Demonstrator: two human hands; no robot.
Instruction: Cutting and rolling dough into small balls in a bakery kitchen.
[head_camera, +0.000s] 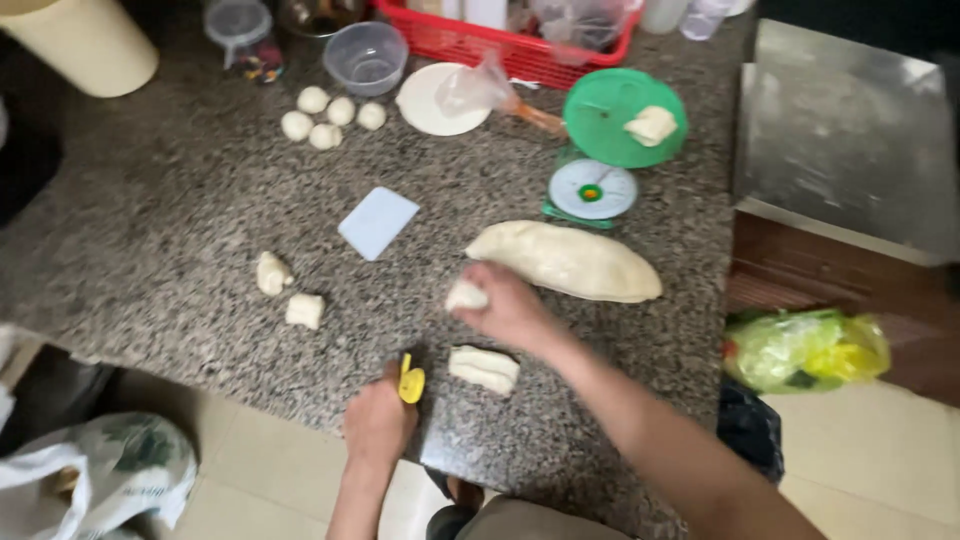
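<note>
You see a green kitchen scale (600, 160) on the granite counter (180, 210). Left of the scale lie a white plate (432, 105), a pale blue card (378, 222) and five small dough balls (330, 115); behind it stands a red basket (470, 45).

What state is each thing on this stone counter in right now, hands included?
Right hand: closed around a small dough piece, lifted off the counter.
Left hand: gripping a yellow cutter at the counter edge.
Large dough loaf: lying flat, uncut at its right end.
Cut dough strip: lying loose by the cutter.
Five dough balls: rounded, clustered.
Green scale: one dough lump on its pan.
Clear tub: open, looks empty.
</note>
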